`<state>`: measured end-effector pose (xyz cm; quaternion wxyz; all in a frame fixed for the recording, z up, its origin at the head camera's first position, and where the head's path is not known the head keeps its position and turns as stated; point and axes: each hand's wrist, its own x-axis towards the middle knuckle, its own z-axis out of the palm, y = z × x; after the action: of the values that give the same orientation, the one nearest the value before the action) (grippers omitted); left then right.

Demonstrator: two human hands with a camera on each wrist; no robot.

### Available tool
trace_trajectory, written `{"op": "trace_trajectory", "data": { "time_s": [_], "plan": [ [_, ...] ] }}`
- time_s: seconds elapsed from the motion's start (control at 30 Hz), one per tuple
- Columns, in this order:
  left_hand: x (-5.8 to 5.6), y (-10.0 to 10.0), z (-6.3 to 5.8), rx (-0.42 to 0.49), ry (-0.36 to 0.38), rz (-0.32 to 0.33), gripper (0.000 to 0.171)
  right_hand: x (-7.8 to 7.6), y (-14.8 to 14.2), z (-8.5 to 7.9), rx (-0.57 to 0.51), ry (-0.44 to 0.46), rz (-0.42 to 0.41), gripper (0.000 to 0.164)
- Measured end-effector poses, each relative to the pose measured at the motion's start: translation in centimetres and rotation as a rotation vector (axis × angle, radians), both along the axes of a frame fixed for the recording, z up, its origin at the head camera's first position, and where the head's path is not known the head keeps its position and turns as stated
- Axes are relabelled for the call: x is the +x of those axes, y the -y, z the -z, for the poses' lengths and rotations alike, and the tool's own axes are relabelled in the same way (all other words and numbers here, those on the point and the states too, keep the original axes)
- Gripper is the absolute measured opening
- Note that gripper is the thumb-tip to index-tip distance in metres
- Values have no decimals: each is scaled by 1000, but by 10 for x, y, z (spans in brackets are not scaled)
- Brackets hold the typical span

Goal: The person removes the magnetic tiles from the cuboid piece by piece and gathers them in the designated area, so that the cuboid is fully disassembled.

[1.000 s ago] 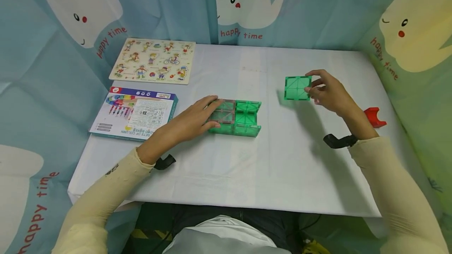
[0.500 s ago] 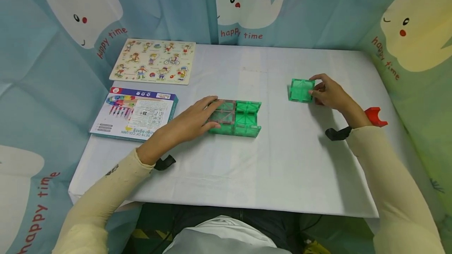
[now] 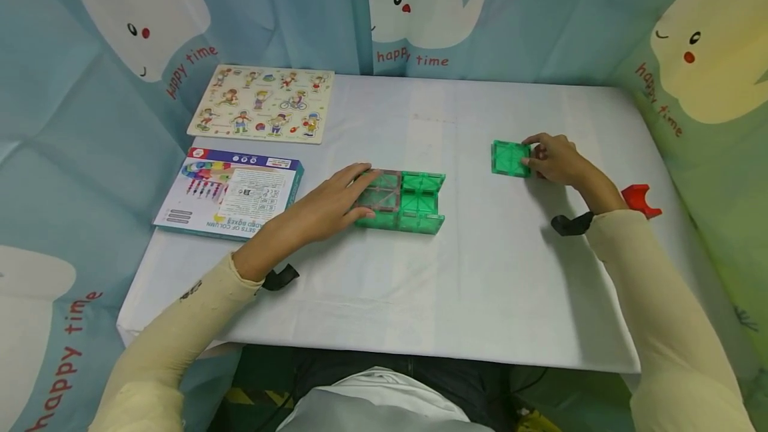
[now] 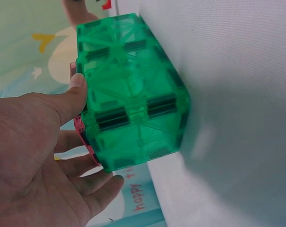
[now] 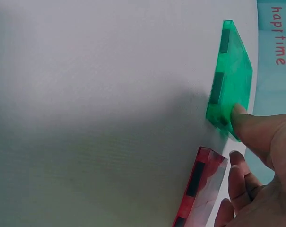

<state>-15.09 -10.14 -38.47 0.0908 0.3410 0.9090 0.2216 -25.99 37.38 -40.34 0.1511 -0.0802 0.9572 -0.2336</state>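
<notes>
On the table's middle stands a low structure of green magnetic tiles, with pinkish tiles on the top of its left part. My left hand holds its left end, the thumb on the near top edge and other fingers behind it in the left wrist view. Further right, my right hand pinches a square green magnetic tile by its right edge, low over or on the table. A red-edged clear tile is close below the right fingers in the right wrist view; the hand hides it in the head view.
A red arch-shaped piece lies by the right forearm. At the left are a toy box and, behind it, a puzzle board with cartoon figures. Printed curtains surround the white table.
The right hand has lowered the green tile towards the table and slightly right. The left hand and the tile structure have stayed in place.
</notes>
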Motion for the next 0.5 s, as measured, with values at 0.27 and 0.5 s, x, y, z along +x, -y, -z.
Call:
{"op": "trace_trajectory", "data": {
  "time_s": [0.27,0.5],
  "plan": [
    [1,-1,0,-1,-4,-2,74,0,2,-2,99,-5,-15,50],
    [2,0,-1,-2,-1,-2,75,15,25,-3,122,-97,20,54]
  ]
}}
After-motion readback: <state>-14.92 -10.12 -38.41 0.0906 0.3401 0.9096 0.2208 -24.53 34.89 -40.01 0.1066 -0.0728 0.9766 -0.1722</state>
